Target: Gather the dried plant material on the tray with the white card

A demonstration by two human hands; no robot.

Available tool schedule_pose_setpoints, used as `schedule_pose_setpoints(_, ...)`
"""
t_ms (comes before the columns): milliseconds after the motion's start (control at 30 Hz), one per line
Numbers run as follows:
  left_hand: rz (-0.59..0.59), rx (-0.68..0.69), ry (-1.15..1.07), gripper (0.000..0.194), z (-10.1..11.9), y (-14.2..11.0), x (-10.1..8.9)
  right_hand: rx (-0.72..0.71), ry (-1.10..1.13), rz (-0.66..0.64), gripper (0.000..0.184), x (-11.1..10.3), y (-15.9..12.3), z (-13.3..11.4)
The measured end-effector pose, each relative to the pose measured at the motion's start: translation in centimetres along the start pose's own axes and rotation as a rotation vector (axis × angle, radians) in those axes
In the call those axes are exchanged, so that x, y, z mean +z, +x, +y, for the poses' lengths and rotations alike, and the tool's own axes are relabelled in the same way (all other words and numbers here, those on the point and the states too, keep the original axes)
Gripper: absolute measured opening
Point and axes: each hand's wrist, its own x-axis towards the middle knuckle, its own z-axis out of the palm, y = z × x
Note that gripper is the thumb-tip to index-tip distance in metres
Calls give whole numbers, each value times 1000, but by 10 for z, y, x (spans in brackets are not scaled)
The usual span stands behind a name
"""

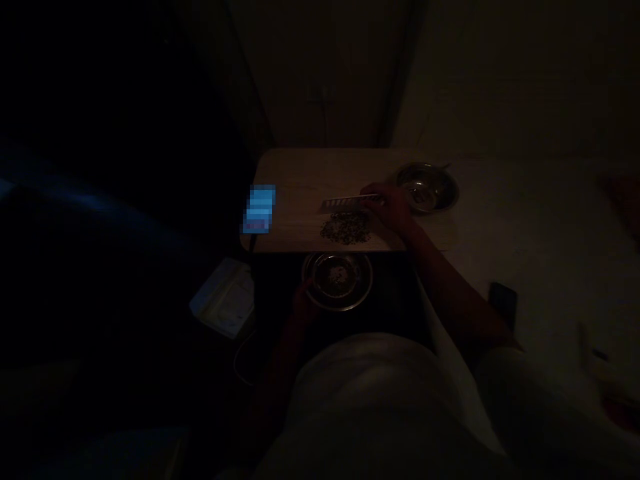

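The scene is very dark. My right hand is closed around one end of a long, flat strip with a row of light slots or teeth; its exact kind cannot be made out. The strip is held just behind a spread pile of small dark, seed-like bits on the wooden tabletop. Below the table's near edge, my left hand grips the left rim of a round metal bowl. Pale and dark bits lie inside it. Most of the left fingers are hidden in shadow or under the bowl.
A larger metal bowl stands at the table's right end, with something like a handle at its rim. A lit, blurred screen is at the left end. On the right lies a dark phone-like object. A pale box sits lower left.
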Motion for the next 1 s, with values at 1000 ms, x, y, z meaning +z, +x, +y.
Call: schedule_pose_setpoints(1000,145,-22,34,23,2,-5,9,-21,27,-53,16,4,7,-12)
